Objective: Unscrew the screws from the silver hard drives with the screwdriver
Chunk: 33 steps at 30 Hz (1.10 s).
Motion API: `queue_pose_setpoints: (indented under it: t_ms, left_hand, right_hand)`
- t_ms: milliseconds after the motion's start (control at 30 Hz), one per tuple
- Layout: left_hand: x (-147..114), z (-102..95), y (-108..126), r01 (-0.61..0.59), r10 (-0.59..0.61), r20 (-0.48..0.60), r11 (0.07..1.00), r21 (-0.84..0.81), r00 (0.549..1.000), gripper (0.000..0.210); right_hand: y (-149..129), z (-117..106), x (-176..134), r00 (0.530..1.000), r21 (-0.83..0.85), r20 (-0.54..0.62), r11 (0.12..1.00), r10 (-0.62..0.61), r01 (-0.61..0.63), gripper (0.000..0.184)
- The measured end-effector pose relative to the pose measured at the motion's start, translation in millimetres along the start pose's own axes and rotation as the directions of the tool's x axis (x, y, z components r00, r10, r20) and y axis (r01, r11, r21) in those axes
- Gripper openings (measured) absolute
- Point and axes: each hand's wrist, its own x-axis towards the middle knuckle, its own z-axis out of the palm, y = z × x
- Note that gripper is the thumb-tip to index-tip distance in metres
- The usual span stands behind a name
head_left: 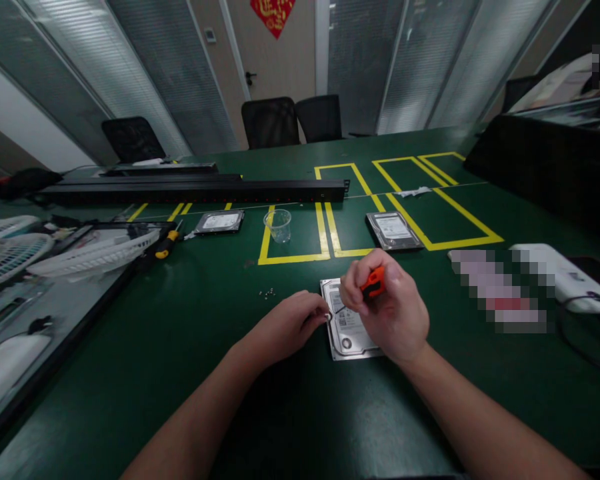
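Note:
A silver hard drive (337,337) with a white label lies flat on the green table in front of me. My right hand (387,307) is wrapped round the orange and black handle of a screwdriver (373,283), held tilted over the drive. Its thin shaft points left and down to the drive's left edge. There, my left hand (297,320) has thumb and fingertips pinched close to the screwdriver tip. Whatever sits between those fingertips is too small to name. Several small screws (267,293) lie loose on the table, left of the drive and beyond my left hand.
Farther off stand a clear plastic cup (281,227) and two more hard drives, one left (221,221), one right (394,230). A yellow and black screwdriver (168,245) lies near white fan grilles (97,257). Long black bars (195,190) cross behind. A white device (565,273) sits right.

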Motion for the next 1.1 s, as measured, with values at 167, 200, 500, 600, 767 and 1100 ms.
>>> queue_pose_setpoints:
  t_ms: [167,200,500,600,767,1100]
  left_hand:
    - [0,2.5,-5,0.012,-0.012,-0.009,1.000,-0.023,1.000,0.014]
    - [0,2.7,-6,0.010,-0.010,-0.012,0.999,-0.033,1.000,0.016]
    - [0,1.1,-11,0.006,-0.008,-0.010,0.989,-0.145,1.000,0.020]
    - [0,2.6,-13,-0.020,0.017,-0.021,0.988,-0.152,1.000,0.022]
    - [0,3.0,-16,-0.037,0.035,-0.015,0.987,-0.154,0.999,0.027]
    - [2,2.1,-19,-0.047,0.046,-0.012,0.985,-0.168,0.999,0.028]
  right_hand:
    - [8,3,-3,0.999,-0.023,0.007,0.999,0.040,-0.040,0.034]
    - [9,4,-3,0.999,-0.020,0.010,0.999,0.039,-0.039,0.034]
    - [14,4,-2,0.999,-0.034,0.027,0.999,0.040,-0.039,0.033]
    - [14,3,-1,0.999,-0.064,0.013,0.997,0.045,-0.044,0.034]
    - [15,4,0,0.999,-0.088,0.026,0.995,0.042,-0.039,0.035]
    - [8,5,4,0.993,-0.109,0.086,0.991,0.084,-0.075,0.028]
